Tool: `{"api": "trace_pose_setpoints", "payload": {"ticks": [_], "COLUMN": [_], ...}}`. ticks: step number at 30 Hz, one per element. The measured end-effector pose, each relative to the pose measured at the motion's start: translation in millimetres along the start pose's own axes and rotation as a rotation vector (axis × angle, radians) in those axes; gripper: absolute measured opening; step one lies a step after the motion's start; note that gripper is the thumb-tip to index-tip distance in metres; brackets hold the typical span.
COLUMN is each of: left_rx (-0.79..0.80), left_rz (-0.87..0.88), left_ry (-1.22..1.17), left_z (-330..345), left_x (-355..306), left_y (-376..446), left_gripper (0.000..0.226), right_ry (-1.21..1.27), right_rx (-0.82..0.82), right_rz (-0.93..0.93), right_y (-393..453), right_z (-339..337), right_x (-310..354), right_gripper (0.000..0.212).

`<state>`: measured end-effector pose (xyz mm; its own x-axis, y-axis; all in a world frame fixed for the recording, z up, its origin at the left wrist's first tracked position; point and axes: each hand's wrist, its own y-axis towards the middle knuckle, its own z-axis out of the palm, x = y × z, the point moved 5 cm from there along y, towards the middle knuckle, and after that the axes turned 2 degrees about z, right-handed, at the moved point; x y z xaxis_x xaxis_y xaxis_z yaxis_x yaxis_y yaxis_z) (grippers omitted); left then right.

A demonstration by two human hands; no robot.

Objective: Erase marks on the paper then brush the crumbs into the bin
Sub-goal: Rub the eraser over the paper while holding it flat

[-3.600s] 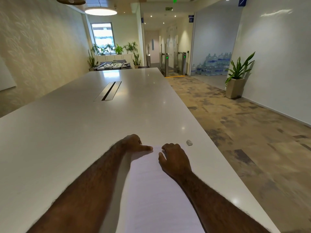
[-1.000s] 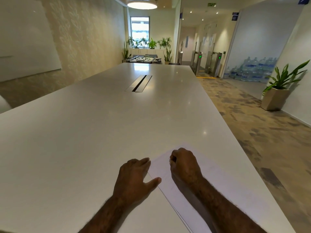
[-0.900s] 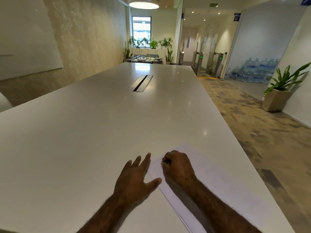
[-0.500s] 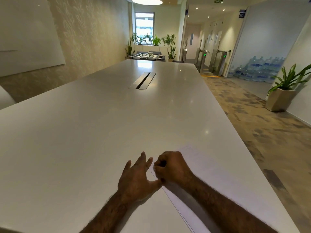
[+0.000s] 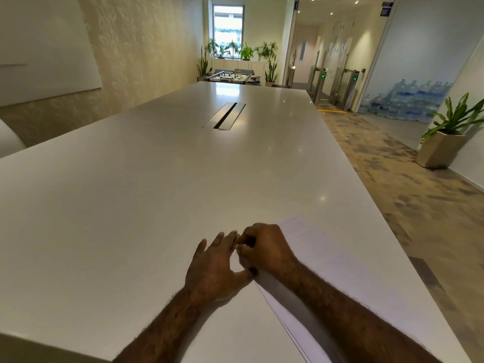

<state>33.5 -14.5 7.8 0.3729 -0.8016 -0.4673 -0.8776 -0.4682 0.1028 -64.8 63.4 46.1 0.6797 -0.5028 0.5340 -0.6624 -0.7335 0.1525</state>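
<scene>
Erasing stage, judged under way; crumbs not yet brushed, no bin in view.

Items: 1 paper (image 5: pixel 340 263), possibly a thin stack, lying near the right edge of 1 white table (image 5: pixel 131 205). 2 hands: left hand (image 5: pixel 217 263) flat, fingers straight and spread beside the paper's left edge, thumb touching it; right hand (image 5: pixel 264 248) curled into a fist over the paper's near corner, likely pinching an eraser, but the eraser itself is hidden. Crumbs and marks: too small to tell. Remaining: finish erasing, sweep crumbs to the bin.
</scene>
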Motion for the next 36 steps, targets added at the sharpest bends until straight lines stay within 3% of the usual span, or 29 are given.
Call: {"api": "trace_pose_setpoints", "payload": {"ticks": [2,5,9,13,18,23,28,31,33,36], "left_rx": [-0.007,0.019,0.019,0.009,0.001,0.013,0.037,0.042,0.055,0.045], "left_rz": [-0.020,-0.050,-0.055,-0.073,-0.042,-0.042,-0.018,-0.035,-0.041,-0.026], "left_ry": [-0.011,0.002,-0.048,-0.017,-0.014,0.027,0.041,0.047,0.042,0.046], "left_z": [-1.8,-2.3,-5.6,-7.0,-4.5,3.5,2.6,4.6,5.0,3.2], "left_x": [-0.6,-2.5,-2.1,-5.0,-0.3,0.1,1.5,3.3,4.1,4.6], "left_y": [0.6,-1.1,-2.3,-2.4,0.7,1.7,6.5,6.3,4.4,6.1], "left_gripper": [0.093,0.097,0.098,0.098,0.095,0.094,0.092,0.096,0.096,0.093], "right_ry": [-0.004,-0.030,0.035,-0.068,0.035,-0.037,0.011,-0.061,-0.052,0.139], "right_rx": [0.000,-0.136,0.065,-0.136,0.071,-0.179,0.016,-0.128,-0.214,-0.038], "right_rz": [0.025,0.121,0.011,0.183,-0.050,0.201,-0.016,0.171,0.194,0.043], "right_y": [3.3,8.4,-6.9,20.6,-11.4,22.5,-3.6,24.0,22.4,-5.5], "right_z": [-1.0,-11.7,0.7,-36.1,-1.7,-39.1,-4.1,-35.5,-45.4,-10.7], "right_x": [-4.6,-17.7,1.8,-40.7,5.3,-47.0,-0.9,-48.0,-51.3,-2.7], "right_gripper": [0.011,0.012,0.010,0.015,0.012,0.013,0.013,0.015,0.015,0.012]}}
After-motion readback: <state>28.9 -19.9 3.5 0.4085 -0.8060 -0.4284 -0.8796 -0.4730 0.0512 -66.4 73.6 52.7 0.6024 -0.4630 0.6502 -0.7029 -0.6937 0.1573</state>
